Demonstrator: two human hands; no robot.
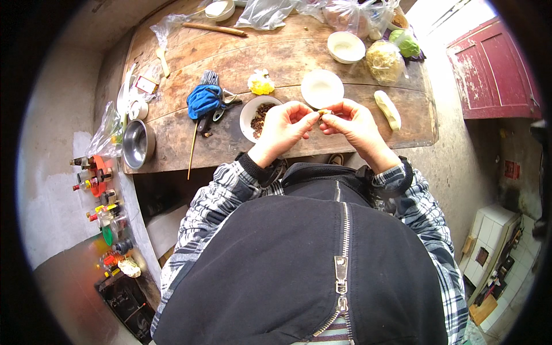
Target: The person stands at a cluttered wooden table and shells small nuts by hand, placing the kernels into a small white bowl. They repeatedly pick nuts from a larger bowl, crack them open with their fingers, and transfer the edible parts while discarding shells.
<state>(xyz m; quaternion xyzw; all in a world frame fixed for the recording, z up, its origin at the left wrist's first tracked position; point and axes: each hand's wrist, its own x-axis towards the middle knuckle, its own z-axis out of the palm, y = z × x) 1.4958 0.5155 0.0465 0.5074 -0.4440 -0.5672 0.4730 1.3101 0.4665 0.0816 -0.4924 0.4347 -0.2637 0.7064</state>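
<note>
My left hand and my right hand meet above the table's near edge. Their thumbs and fingers pinch a small yellowish-brown piece of food, partly covered by the fingertips. Just left of my left hand, which hides some of its rim, is a white bowl holding dark brown pieces, perhaps dried mushroom. Beyond my fingers stands a white bowl. A pale, peeled-looking long vegetable lies to the right of my right hand.
On the wooden table lie a blue cloth, a peeler, a yellow-and-white bundle and a wooden rolling pin. A metal bowl sits at the left edge. Another white bowl, bagged food and cabbage stand far right.
</note>
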